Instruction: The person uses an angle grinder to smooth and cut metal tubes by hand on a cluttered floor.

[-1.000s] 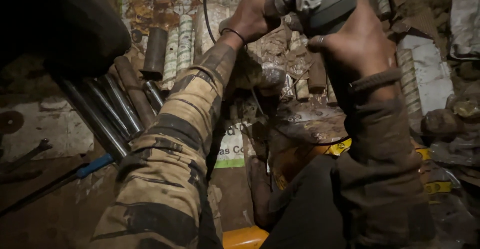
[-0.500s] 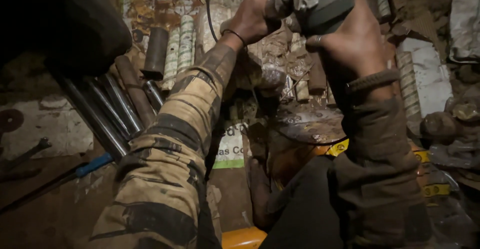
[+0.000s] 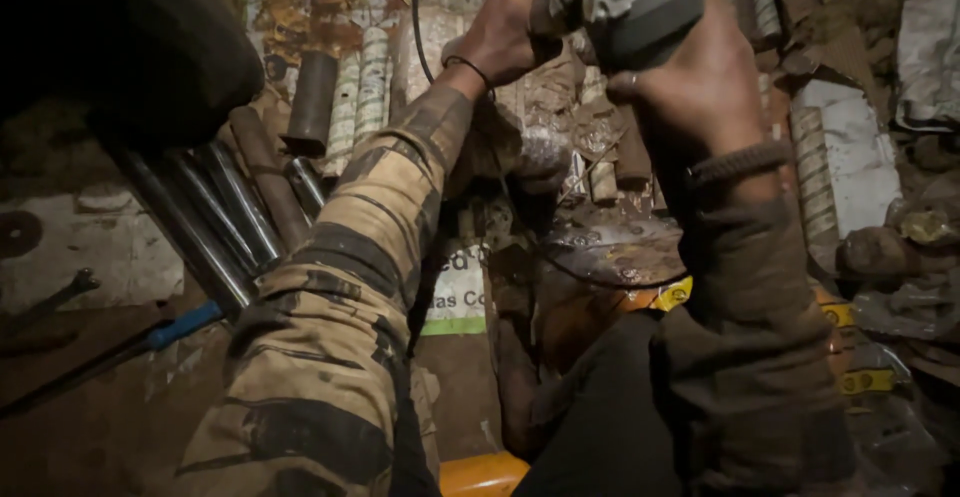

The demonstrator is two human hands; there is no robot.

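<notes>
At the far left of my view, on the dim workshop floor (image 3: 90, 257), lie a spanner (image 3: 55, 297) and a blue-handled tool (image 3: 180, 323). Next come several steel rods (image 3: 215, 222) leaning side by side. My left hand (image 3: 500, 37) reaches up with its fingers (image 3: 525, 2) closed round the rear grip of the grey power tool (image 3: 625, 2), a grinder by its look, held at the top edge above the clutter. My right hand (image 3: 705, 92) clamps the tool's body from below, fingers wrapped tight. I judge the main risk is the black cord (image 3: 415, 27) dangling beside my left wrist snagging, or the tool kicking toward my loose sleeves. Threaded bars (image 3: 810, 172) and scrap sit at right
</notes>
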